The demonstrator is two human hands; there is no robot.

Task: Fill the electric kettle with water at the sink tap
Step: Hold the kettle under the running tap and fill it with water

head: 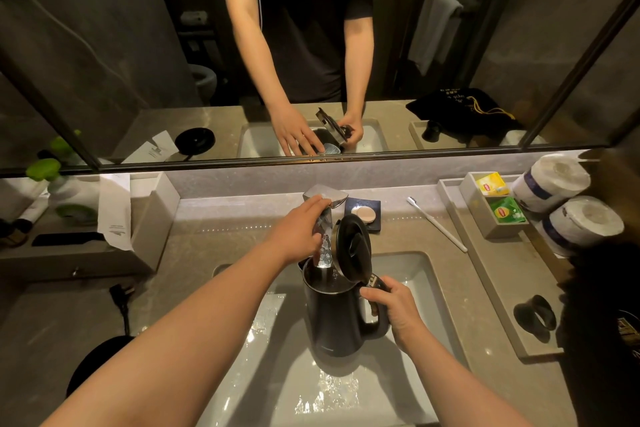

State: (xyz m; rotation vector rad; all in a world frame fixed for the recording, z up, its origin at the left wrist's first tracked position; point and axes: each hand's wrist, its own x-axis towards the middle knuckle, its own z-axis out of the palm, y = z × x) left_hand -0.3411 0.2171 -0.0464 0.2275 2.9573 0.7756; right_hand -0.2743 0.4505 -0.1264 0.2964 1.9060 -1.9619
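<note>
I look down on a beige stone vanity counter (194, 246) under warm, dim light. A wide black-framed wall mirror (104, 45) runs above a pale speckled backsplash (242, 178), and it reflects dark grey tiled walls and a grey towel hung on a rail (433, 28). At my right a long grey stone tray (491, 253) holds a box of yellow and green tea sachets (497, 201), with two wrapped white toilet rolls (568, 204) just beside it. A white toothbrush (438, 224) lies on the counter near a dark square soap dish (365, 213). At my left stands a folded white paper card (114, 208).
</note>
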